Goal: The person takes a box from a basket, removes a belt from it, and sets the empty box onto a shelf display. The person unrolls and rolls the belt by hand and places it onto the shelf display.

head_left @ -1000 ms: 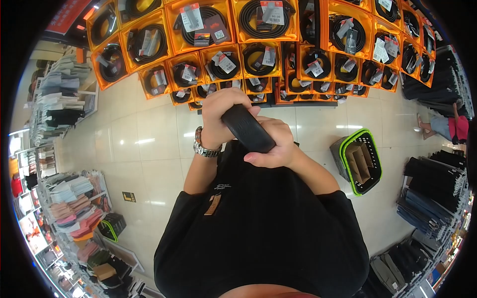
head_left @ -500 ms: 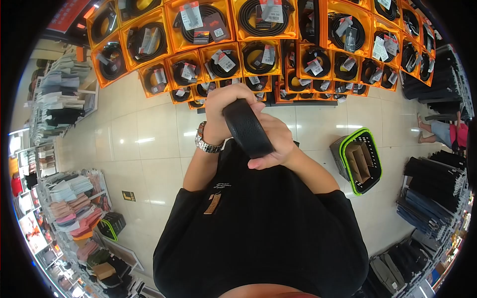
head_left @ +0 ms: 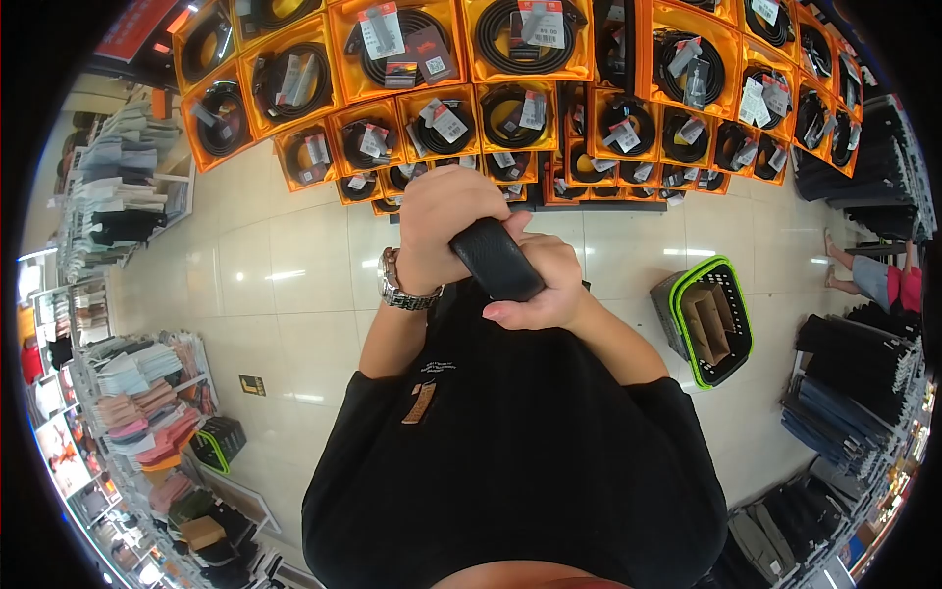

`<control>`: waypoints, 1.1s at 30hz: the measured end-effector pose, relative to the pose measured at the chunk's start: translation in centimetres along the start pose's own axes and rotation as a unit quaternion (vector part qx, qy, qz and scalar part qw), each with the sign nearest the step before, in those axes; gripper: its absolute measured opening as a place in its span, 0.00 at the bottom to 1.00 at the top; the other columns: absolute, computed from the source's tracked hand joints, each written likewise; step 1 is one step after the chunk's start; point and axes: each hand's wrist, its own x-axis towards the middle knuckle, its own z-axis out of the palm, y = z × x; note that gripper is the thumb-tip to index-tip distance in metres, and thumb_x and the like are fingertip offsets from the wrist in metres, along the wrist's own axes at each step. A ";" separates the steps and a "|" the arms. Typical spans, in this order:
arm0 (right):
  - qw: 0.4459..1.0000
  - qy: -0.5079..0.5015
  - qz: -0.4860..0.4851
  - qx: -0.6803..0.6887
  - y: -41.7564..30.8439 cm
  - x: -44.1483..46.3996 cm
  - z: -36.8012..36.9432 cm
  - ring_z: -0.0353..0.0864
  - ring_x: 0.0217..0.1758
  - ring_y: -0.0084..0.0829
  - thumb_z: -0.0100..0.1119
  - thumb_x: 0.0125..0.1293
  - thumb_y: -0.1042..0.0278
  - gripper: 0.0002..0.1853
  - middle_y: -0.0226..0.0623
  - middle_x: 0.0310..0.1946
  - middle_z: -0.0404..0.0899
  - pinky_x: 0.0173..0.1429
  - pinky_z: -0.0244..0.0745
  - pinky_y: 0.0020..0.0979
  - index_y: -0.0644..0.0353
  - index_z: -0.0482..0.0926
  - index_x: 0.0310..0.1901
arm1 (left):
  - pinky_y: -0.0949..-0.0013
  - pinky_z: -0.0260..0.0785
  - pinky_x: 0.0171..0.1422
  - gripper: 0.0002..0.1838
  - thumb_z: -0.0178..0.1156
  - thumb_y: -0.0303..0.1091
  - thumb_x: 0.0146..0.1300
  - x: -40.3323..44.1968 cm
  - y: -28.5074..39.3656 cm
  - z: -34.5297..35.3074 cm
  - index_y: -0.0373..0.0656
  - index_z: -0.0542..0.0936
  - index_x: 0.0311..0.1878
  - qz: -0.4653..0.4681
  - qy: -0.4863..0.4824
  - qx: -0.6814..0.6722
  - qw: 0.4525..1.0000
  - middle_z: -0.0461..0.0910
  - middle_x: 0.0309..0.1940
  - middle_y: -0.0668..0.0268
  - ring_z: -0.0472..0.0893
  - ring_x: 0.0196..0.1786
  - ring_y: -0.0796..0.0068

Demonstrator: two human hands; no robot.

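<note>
With twelve o'clock pointing away from the chest, we note hanging clothes (head_left: pixel 147 373) at the far left, out towards nine, and a small dark basket (head_left: pixel 232 440) beside them, near eight. Next, we find the left hand (head_left: pixel 446 221), a metal-banded watch (head_left: pixel 405 297) on its wrist. Its fingers are clenched over the ten o'clock end of a black strap (head_left: pixel 497 262), covering that end; how the strap runs beneath them, we cannot tell.

The strap's exposed length lies slantwise between the hands, its long axis running from ten to four. From the left fingers it extends towards four; from the right palm it lies towards ten. Both hands touch it, so we record neither as nearer.

The right hand (head_left: pixel 554 280) grasps the four o'clock end, thumb at the near edge and fingers bent behind, partly hidden. Beyond both hands, towards twelve, stand orange boxes (head_left: pixel 573 71) holding coiled belts (head_left: pixel 486 46). Near three, well apart from the right hand, we observe a green-rimmed basket (head_left: pixel 670 319) with brown cardboard-like material (head_left: pixel 708 324) inside. Farther out, also towards three, we see a person in pink (head_left: pixel 913 287).
</note>
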 end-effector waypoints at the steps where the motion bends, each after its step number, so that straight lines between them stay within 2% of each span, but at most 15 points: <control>1: 1.000 0.003 0.002 0.008 0.0 0.2 0.0 0.78 0.28 0.43 0.74 0.49 0.54 0.25 0.48 0.26 0.78 0.36 0.74 0.33 0.70 0.73 0.27 | 0.70 0.65 0.26 0.12 0.72 0.28 0.40 -0.1 -0.2 -0.1 0.44 0.76 0.24 -0.001 0.004 0.008 1.000 0.75 0.19 0.68 0.75 0.20 0.68; 3: 1.000 0.008 0.004 0.015 0.1 0.5 0.1 0.78 0.28 0.42 0.74 0.49 0.53 0.26 0.47 0.26 0.78 0.35 0.73 0.32 0.70 0.72 0.28 | 0.70 0.64 0.25 0.12 0.73 0.27 0.41 -0.4 -0.5 0.0 0.44 0.75 0.24 -0.001 0.008 0.015 1.000 0.75 0.18 0.67 0.75 0.20 0.68; 6: 0.993 0.068 -0.059 0.071 1.4 1.1 0.5 0.77 0.27 0.41 0.74 0.48 0.56 0.22 0.43 0.23 0.77 0.36 0.73 0.34 0.68 0.75 0.28 | 0.73 0.62 0.24 0.13 0.72 0.25 0.43 -0.6 -0.8 0.5 0.43 0.74 0.24 -0.052 0.060 -0.006 0.997 0.73 0.18 0.67 0.73 0.19 0.73; 8: 0.984 0.073 -0.141 0.077 2.0 1.1 0.6 0.78 0.30 0.43 0.69 0.53 0.56 0.21 0.43 0.25 0.77 0.40 0.73 0.38 0.68 0.74 0.29 | 0.76 0.61 0.23 0.13 0.71 0.22 0.46 -0.7 -0.8 0.5 0.41 0.73 0.25 -0.119 0.105 -0.076 0.984 0.73 0.18 0.68 0.71 0.19 0.78; 10: 0.984 0.081 -0.148 0.057 2.2 0.9 0.7 0.77 0.30 0.46 0.65 0.55 0.58 0.19 0.45 0.25 0.77 0.41 0.72 0.41 0.68 0.74 0.29 | 0.76 0.61 0.24 0.12 0.71 0.21 0.47 -0.9 -1.0 0.6 0.41 0.74 0.25 -0.127 0.097 -0.070 0.985 0.74 0.19 0.68 0.70 0.20 0.81; 14: 0.985 0.094 -0.135 0.045 1.9 0.6 0.9 0.76 0.28 0.46 0.64 0.56 0.62 0.16 0.47 0.24 0.76 0.36 0.72 0.39 0.69 0.73 0.29 | 0.76 0.63 0.24 0.12 0.71 0.21 0.46 -1.0 -1.0 1.1 0.41 0.74 0.26 -0.160 0.068 -0.070 0.982 0.75 0.20 0.67 0.73 0.21 0.78; 16: 0.987 0.125 -0.087 0.051 1.3 0.6 1.0 0.75 0.26 0.42 0.64 0.56 0.63 0.16 0.45 0.24 0.75 0.32 0.72 0.35 0.70 0.73 0.29 | 0.75 0.64 0.25 0.12 0.71 0.22 0.45 -0.7 -1.0 1.1 0.41 0.75 0.26 -0.098 0.040 -0.036 0.994 0.75 0.19 0.66 0.75 0.21 0.75; 18: 0.990 0.117 -0.062 0.051 0.9 0.6 0.7 0.75 0.25 0.40 0.65 0.56 0.63 0.16 0.44 0.23 0.76 0.31 0.71 0.33 0.69 0.73 0.29 | 0.73 0.64 0.25 0.12 0.72 0.26 0.43 -0.1 -0.7 0.9 0.43 0.75 0.25 -0.086 0.041 -0.031 0.995 0.75 0.19 0.67 0.75 0.21 0.72; 20: 0.992 0.109 -0.037 0.052 0.4 0.7 0.4 0.75 0.24 0.38 0.65 0.56 0.63 0.15 0.43 0.23 0.76 0.30 0.71 0.32 0.69 0.74 0.29 | 0.71 0.62 0.24 0.12 0.72 0.30 0.43 0.4 -0.7 0.3 0.45 0.76 0.24 0.005 -0.020 0.032 0.999 0.74 0.18 0.68 0.74 0.19 0.69; 23: 0.996 0.069 0.052 0.011 0.3 0.4 0.1 0.76 0.20 0.29 0.63 0.60 0.53 0.22 0.40 0.24 0.78 0.27 0.70 0.28 0.68 0.72 0.32 | 0.70 0.60 0.24 0.12 0.72 0.33 0.43 0.5 -0.7 0.2 0.46 0.75 0.23 0.021 -0.016 0.073 0.997 0.74 0.18 0.69 0.73 0.19 0.68; 24: 0.996 0.070 0.052 0.011 0.8 0.2 0.3 0.76 0.20 0.29 0.63 0.60 0.53 0.22 0.40 0.24 0.78 0.27 0.70 0.28 0.68 0.72 0.32 | 0.69 0.60 0.24 0.12 0.72 0.33 0.43 0.5 -0.8 0.0 0.46 0.75 0.23 0.020 -0.012 0.093 0.995 0.74 0.18 0.69 0.73 0.19 0.67; 26: 0.984 0.087 0.064 0.139 1.6 0.0 0.7 0.76 0.27 0.36 0.68 0.55 0.60 0.18 0.41 0.26 0.76 0.33 0.71 0.30 0.68 0.75 0.32 | 0.71 0.60 0.23 0.11 0.71 0.30 0.45 0.2 -0.9 0.1 0.44 0.75 0.24 0.008 -0.010 0.085 0.996 0.73 0.17 0.68 0.72 0.18 0.70; 29: 0.992 0.069 -0.038 0.103 2.5 0.8 0.4 0.77 0.31 0.42 0.69 0.53 0.56 0.21 0.43 0.29 0.77 0.38 0.73 0.34 0.70 0.75 0.33 | 0.76 0.60 0.23 0.11 0.70 0.22 0.49 -0.5 -0.8 0.3 0.40 0.74 0.26 -0.165 0.069 0.002 0.984 0.73 0.17 0.67 0.70 0.19 0.80; 31: 0.993 0.042 -0.107 0.026 3.0 1.0 0.1 0.77 0.32 0.45 0.70 0.53 0.56 0.22 0.45 0.29 0.77 0.41 0.74 0.36 0.71 0.75 0.34 | 0.76 0.61 0.23 0.11 0.70 0.22 0.49 -0.9 -0.9 0.5 0.40 0.74 0.26 -0.200 0.067 -0.015 0.977 0.73 0.18 0.67 0.71 0.19 0.80; 33: 0.993 0.058 -0.098 0.036 2.8 0.8 0.3 0.77 0.32 0.44 0.70 0.53 0.56 0.22 0.45 0.29 0.77 0.39 0.73 0.36 0.71 0.75 0.34 | 0.76 0.61 0.23 0.11 0.70 0.22 0.49 -0.9 -1.1 0.6 0.40 0.74 0.26 -0.236 0.065 -0.031 0.969 0.74 0.18 0.67 0.71 0.20 0.80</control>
